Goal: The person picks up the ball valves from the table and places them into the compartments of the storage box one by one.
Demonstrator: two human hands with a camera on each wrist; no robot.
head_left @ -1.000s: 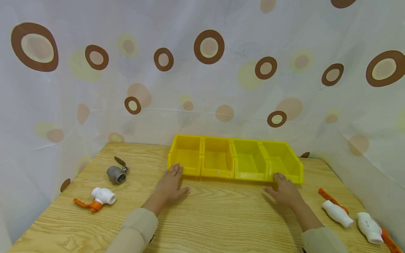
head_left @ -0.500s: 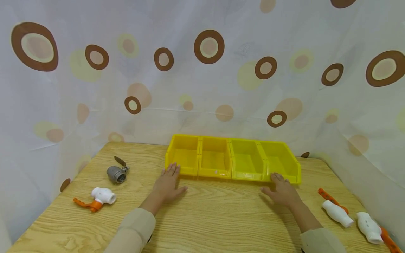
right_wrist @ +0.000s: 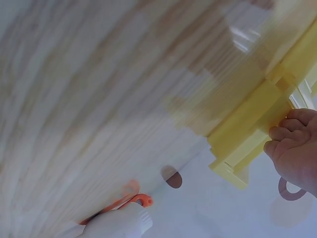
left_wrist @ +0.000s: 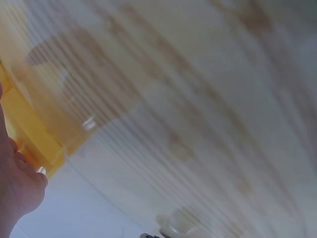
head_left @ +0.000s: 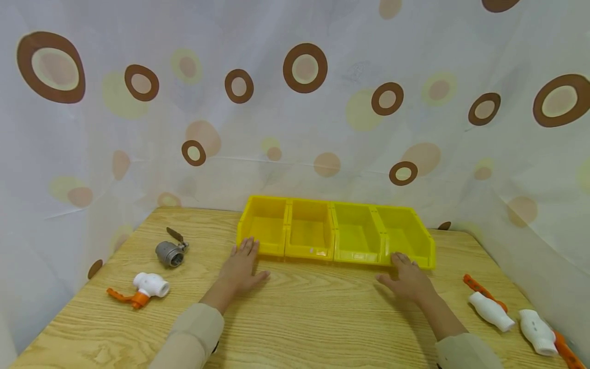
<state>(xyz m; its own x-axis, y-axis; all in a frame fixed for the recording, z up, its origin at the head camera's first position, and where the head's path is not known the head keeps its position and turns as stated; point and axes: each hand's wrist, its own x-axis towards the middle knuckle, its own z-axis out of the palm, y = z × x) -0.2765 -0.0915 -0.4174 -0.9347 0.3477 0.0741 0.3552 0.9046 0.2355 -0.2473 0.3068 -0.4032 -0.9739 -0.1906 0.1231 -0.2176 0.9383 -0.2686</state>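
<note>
A row of several joined yellow bins [head_left: 308, 251] stands at the back of the wooden table, with nothing visible inside them. At the front of the leftmost bin, my left hand [head_left: 237, 268] rests its straight fingers on the lip, thumb spread to the right. My right hand [head_left: 406, 280] touches the front lip of the rightmost bin in the same way, its thumb pointing left. The left wrist view catches part of the left hand [left_wrist: 22, 186] beside the yellow plastic. In the right wrist view, the fingers [right_wrist: 290, 131] of the right hand lie against the bin wall.
On the left lie a grey metal ball valve [head_left: 170, 253] and a white valve with an orange handle [head_left: 149, 286]. Two more white valves with orange handles lie on the right, one nearer the bins [head_left: 491, 311], one by the edge [head_left: 536, 332]. A spotted curtain [head_left: 295, 128] surrounds the table.
The row of yellow bins has slid a little to the left, and both hands have moved left along with it. The valves have stayed put.
</note>
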